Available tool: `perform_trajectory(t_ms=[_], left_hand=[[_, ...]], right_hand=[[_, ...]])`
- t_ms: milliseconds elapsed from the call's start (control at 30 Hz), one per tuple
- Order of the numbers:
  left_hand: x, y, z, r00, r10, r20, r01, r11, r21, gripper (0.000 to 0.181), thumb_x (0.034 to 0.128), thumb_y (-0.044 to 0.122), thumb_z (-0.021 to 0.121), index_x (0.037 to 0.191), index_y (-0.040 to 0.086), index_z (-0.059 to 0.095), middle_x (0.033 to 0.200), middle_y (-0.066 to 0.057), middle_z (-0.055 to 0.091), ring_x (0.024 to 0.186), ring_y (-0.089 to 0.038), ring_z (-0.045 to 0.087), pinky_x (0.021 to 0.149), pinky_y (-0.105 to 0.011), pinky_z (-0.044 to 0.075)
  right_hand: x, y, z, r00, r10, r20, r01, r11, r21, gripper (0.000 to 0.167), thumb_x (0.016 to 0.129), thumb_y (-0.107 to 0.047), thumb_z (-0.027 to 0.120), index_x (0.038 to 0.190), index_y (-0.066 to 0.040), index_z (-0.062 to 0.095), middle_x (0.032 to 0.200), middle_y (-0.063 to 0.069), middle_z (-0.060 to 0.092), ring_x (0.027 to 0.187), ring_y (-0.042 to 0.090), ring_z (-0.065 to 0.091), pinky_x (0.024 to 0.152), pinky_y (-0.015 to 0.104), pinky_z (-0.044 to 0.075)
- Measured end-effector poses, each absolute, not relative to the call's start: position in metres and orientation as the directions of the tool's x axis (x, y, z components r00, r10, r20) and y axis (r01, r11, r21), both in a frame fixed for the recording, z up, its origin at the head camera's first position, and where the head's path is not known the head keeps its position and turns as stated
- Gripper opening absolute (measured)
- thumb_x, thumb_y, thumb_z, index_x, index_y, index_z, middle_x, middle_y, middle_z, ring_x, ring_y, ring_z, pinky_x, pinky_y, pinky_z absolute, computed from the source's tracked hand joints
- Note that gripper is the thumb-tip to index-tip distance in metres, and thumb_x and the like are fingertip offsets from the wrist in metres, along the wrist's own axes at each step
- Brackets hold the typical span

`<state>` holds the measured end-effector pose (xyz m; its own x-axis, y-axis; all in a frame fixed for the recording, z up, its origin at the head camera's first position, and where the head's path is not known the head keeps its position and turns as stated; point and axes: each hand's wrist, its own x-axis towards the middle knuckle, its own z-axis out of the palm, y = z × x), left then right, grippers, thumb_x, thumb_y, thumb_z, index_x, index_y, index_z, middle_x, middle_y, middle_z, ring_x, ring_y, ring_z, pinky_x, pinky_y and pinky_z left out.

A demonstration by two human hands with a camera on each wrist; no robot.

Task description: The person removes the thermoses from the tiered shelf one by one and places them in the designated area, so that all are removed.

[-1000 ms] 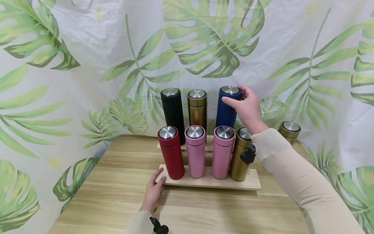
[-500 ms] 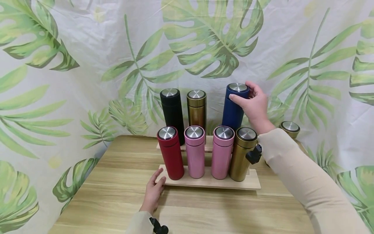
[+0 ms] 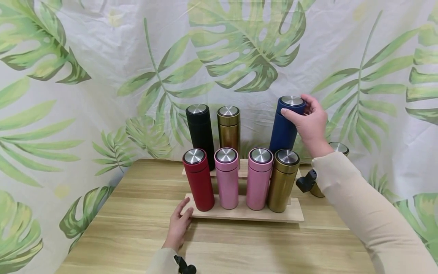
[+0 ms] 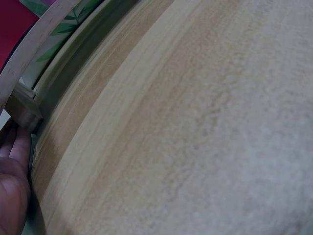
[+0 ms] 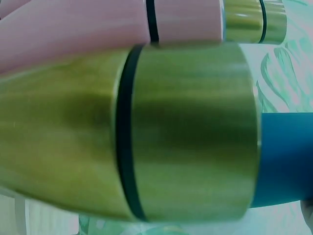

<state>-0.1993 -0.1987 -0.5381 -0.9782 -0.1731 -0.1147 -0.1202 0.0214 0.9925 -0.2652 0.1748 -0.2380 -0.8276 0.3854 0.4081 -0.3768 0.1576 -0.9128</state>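
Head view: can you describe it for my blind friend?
A person's right grip holds a blue bottle behind a red bottle, two pink bottles and a gold bottle on a wooden stand. The left grip touches the stand; black bottle farther back.

My head feed comes in bright and evenly lit, steel lids (image 3: 226, 155) glinting, a soft shadow beneath the front shelf (image 3: 291, 214) at lower centre. My left-wrist feed is dimmer; the tabletop (image 4: 146, 122) bends at left and turns mushy toward lower right. My right-wrist feed runs greenish, its central gold bottle (image 5: 190, 132) soft and blurred.
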Motion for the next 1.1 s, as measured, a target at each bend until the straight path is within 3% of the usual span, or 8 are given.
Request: perform_trajectory(t_ms=[267, 467, 633, 1100], left_hand=[[-0.199, -0.198, -0.538, -0.976, -0.175, -0.131, -0.134, 0.008, 0.991, 0.047, 0.0935, 0.021, 0.056, 0.138, 0.018, 0.043, 0.138, -0.012, 0.035, 0.106, -0.02, 0.047, 0.099, -0.045, 0.041], [-0.199, -0.198, -0.537, -0.976, -0.176, -0.131, -0.135, 0.006, 0.991, 0.047, 0.0936, 0.02, 0.055, 0.138, 0.017, 0.043, 0.136, -0.013, 0.037, 0.104, -0.018, 0.048, 0.098, -0.042, 0.042], [-0.2, -0.198, -0.537, -0.975, -0.179, -0.129, -0.133, 0.01, 0.991, 0.046, 0.0938, 0.019, 0.055, 0.138, 0.017, 0.043, 0.134, -0.013, 0.037, 0.103, -0.017, 0.047, 0.096, -0.039, 0.043], [-0.2, -0.198, -0.536, -0.979, -0.164, -0.124, -0.124, -0.008, 0.992, 0.046, 0.0941, 0.018, 0.054, 0.139, 0.016, 0.042, 0.141, -0.012, 0.032, 0.11, -0.022, 0.047, 0.099, -0.046, 0.04]], right_hand=[[-0.263, 0.188, -0.242, -0.791, 0.447, 0.418, -0.444, 0.052, -0.895, 0.059, 0.067, -0.005, 0.078, 0.121, -0.006, 0.056, 0.093, -0.003, 0.055, 0.086, 0.009, 0.05, 0.073, 0.017, 0.043], [-0.26, 0.199, -0.245, -0.782, 0.472, 0.408, -0.434, 0.058, -0.899, 0.056, 0.068, -0.007, 0.077, 0.12, -0.013, 0.057, 0.096, -0.002, 0.055, 0.087, 0.01, 0.05, 0.073, 0.018, 0.044], [-0.258, 0.206, -0.246, -0.771, 0.485, 0.414, -0.455, 0.037, -0.89, 0.056, 0.068, -0.004, 0.076, 0.12, -0.012, 0.056, 0.097, -0.002, 0.054, 0.087, 0.01, 0.05, 0.073, 0.018, 0.044], [-0.249, 0.226, -0.252, -0.726, 0.55, 0.413, -0.504, -0.018, -0.864, 0.053, 0.069, -0.001, 0.074, 0.117, -0.013, 0.058, 0.102, 0.0, 0.055, 0.091, 0.012, 0.05, 0.073, 0.018, 0.045]])
